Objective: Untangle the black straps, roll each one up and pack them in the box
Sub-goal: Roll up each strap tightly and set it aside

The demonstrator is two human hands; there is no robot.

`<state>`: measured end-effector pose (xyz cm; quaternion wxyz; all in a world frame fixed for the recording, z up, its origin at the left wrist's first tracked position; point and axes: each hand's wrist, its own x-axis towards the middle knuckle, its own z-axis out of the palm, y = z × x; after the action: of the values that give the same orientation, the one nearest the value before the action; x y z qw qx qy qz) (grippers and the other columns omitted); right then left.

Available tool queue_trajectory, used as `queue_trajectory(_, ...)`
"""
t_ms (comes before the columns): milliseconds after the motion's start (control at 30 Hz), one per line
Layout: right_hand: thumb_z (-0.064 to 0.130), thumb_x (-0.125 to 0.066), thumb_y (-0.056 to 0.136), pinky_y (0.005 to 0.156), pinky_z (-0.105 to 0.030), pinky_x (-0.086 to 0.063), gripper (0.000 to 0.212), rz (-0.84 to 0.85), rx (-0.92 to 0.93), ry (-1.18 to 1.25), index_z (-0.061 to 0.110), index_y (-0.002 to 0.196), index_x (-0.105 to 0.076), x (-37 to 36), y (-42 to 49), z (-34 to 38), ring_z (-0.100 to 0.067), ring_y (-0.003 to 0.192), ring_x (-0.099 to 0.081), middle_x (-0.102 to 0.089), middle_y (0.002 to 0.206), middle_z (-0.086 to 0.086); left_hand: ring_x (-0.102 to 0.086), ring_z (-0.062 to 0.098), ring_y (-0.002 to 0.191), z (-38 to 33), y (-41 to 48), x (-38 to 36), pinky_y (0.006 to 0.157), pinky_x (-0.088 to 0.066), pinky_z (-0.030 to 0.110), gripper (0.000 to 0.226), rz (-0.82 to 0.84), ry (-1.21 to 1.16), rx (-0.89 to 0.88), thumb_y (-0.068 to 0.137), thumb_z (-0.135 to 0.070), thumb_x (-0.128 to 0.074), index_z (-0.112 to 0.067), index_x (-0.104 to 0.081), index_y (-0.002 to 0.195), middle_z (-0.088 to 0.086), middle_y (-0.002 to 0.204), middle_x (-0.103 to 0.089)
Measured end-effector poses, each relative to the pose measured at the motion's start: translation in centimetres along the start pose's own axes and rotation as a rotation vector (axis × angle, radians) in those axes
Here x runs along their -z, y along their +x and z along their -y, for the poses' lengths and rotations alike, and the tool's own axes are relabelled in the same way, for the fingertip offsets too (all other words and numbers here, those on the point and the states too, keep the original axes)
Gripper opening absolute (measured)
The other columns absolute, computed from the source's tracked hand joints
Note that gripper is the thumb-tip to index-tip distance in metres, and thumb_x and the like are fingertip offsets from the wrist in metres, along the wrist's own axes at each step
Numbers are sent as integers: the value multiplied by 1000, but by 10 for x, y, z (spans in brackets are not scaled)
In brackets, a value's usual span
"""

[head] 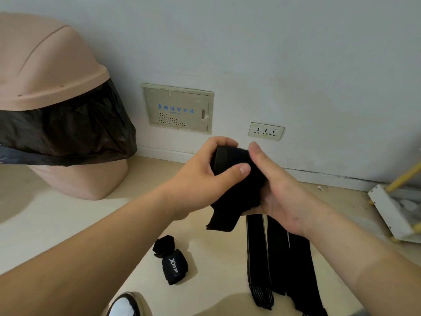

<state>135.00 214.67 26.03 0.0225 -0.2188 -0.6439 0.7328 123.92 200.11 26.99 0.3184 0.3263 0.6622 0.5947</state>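
In the head view both forearms reach in from the bottom corners and meet just right of the frame's centre. The left hand (pixel 205 172) comes in from the lower left with its back to the camera. Its fingers curl over the top of a half-rolled strap (pixel 232 160) and its thumb presses across the front of it. The right hand (pixel 282 195) comes in from the lower right with the palm turned inward. It cups the same roll from below and from the side, with the thumb raised against the roll's upper edge. Its fingers are hidden behind the cloth. Both hands grasp this strap in the air, above the floor (pixel 68 224).

The roll's axis tilts from upper left to lower right. A short, frayed flap hangs from it toward the lower centre. The cloth is matte black and fuzzy.

Below the right hand, loose black bands (pixel 279 258) with thin pale stripes lie lengthwise on the floor, running to the bottom edge.

At lower centre a rolled strap (pixel 174 265) rests on the floor, with white lettering on its wrap.

A pink bin (pixel 52 71) with a black liner stands at upper left. A wall panel (pixel 177 108) and a socket (pixel 265 131) are on the wall behind.
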Motion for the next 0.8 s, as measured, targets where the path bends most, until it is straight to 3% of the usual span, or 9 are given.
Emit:
queue_trajectory(167, 67, -63, 91, 102, -56, -58, 60, 31, -73, 1, 22, 129, -76, 6, -3, 0, -36, 119, -74, -75, 131, -14, -75, 19, 109, 7, -2, 11, 93, -64, 42, 59, 80, 68, -19, 84, -32, -83, -41, -59, 137, -1, 124, -69)
queue_trajectory(300, 68, -63, 90, 100, -58, -60, 62, -58, -30, 61, 19, 125, -78, 4, 0, 1, -37, 116, -75, -78, 125, -15, -75, 12, 108, 9, 0, 9, 94, -63, 39, 74, -97, 58, 44, 74, -58, -82, -42, -57, 141, -8, 128, -67)
queue_trajectory(367, 68, -65, 87, 95, -55, -62, 60, -116, -10, 117, 17, 116, -82, 2, 2, 2, -36, 112, -76, -79, 120, -16, -75, 12, 107, 9, 3, 5, 95, -61, 39, 60, -141, -39, 136, 88, -67, -69, -31, -63, 137, -6, 122, -73)
queue_trajectory(467, 66, -65, 91, 97, -53, -61, 59, -185, -22, 195, 15, 118, -80, 3, 4, 2, -33, 111, -77, -80, 118, -13, -76, 19, 95, 13, 6, 4, 90, -62, 41, 48, -181, -111, 285, 110, -53, -42, -15, -70, 121, 2, 109, -75)
queue_trajectory(567, 59, -68, 93, 97, -54, -60, 52, -281, -28, 316, 15, 119, -76, 7, 6, 2, -32, 106, -79, -81, 114, -12, -73, 23, 86, 23, 7, 9, 84, -60, 42, 37, -106, -106, 329, 109, -37, -55, -4, -67, 118, 6, 99, -70)
queue_trajectory(700, 54, -68, 96, 92, -54, -61, 46, -327, -38, 401, 13, 116, -75, 12, 7, 2, -30, 100, -81, -83, 107, -13, -67, 23, 83, 29, 6, 8, 78, -52, 40, 26, -76, -74, 240, 101, -30, -70, -7, -69, 112, 6, 99, -75)
queue_trajectory(800, 51, -65, 99, 87, -49, -63, 45, -316, -35, 391, 11, 118, -75, 12, 9, 0, -29, 105, -79, -82, 113, -13, -74, 21, 85, 28, 3, 3, 74, -57, 37, 20, -29, -52, 204, 97, -23, -76, -9, -73, 110, 9, 102, -80)
